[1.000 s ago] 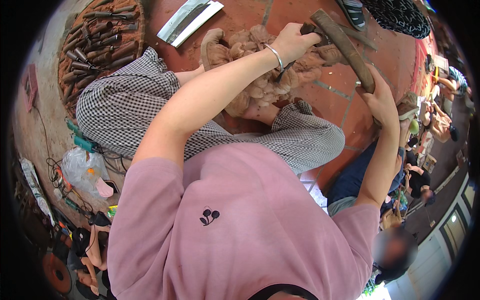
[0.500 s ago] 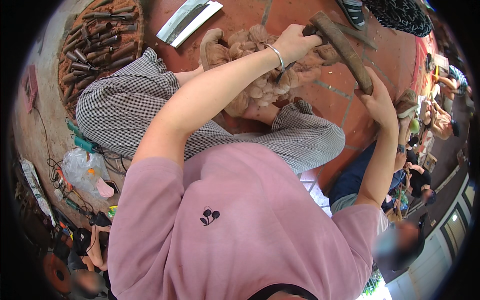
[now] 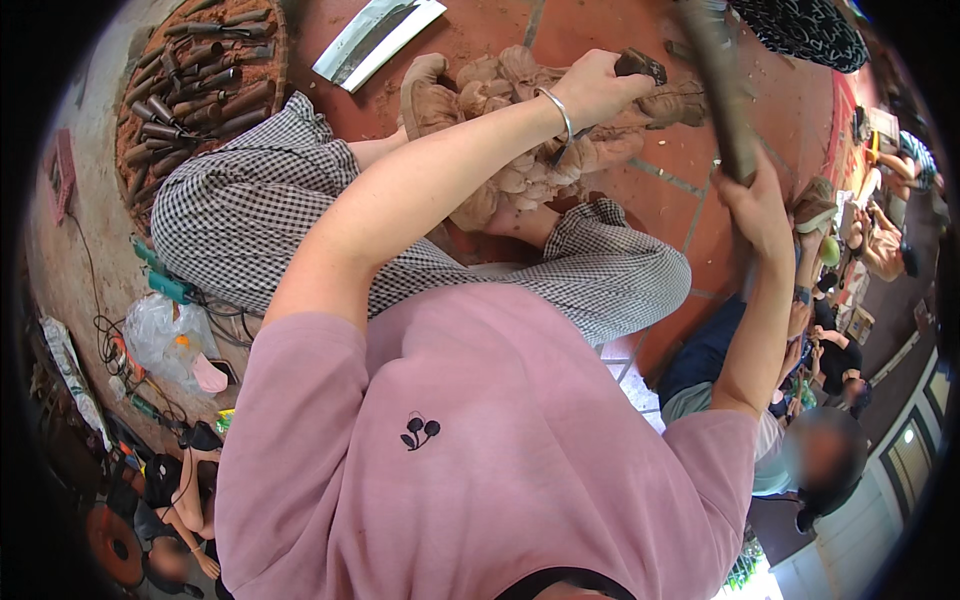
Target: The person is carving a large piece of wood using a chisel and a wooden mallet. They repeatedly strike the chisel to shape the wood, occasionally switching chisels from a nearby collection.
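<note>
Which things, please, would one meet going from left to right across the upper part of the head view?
Round basket of wooden-handled tools, flat dark-and-white strip, left hand gripping a dark tool, wooden bar held by the right hand.

A blurred wooden bar (image 3: 722, 90) runs off the top edge, the left forearm (image 3: 440, 178) hides part of the carving (image 3: 522, 182), and the left grip (image 3: 602, 88) much of a tool (image 3: 642, 66).

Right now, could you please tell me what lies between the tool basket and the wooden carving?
Red floor, up to the carving, with a white-edged slab higher and checkered trousers lower in the head view.
</note>
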The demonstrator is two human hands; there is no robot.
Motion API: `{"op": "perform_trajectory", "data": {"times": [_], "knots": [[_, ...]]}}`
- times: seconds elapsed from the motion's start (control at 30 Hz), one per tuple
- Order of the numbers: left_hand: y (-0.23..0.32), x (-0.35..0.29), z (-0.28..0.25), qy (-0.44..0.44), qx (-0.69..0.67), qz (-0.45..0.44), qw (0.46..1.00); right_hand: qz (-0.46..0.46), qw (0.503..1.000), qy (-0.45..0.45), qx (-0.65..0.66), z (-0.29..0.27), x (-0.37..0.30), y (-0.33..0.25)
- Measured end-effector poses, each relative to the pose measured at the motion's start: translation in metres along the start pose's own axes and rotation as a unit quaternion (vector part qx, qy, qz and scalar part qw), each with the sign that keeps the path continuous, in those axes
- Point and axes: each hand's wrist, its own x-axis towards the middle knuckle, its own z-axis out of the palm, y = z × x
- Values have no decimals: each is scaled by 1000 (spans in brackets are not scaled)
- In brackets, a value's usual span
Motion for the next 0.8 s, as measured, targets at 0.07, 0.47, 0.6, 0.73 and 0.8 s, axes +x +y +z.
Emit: {"op": "perform_trajectory", "data": {"times": [0.07, 0.47, 0.6, 0.73, 0.8], "knots": [[-9, 2, -2, -16, 31, 4, 999, -33, 998, -5, -53, -2, -1, -4], [-3, 0, 2, -23, 42, 44, 998, 5, 1000, 20, -17, -5, -10, -3], [15, -13, -2, -47, 67, 34, 996, -1, 999, 20, -25, 2, -14, -6], [32, -28, 0, 62, 132, 181, 973, 23, 999, 14, -28, 2, -16, 1], [42, -27, -2, 87, 135, 199, 967, 53, 998, 9, 11, 3, -17, 6]]}}
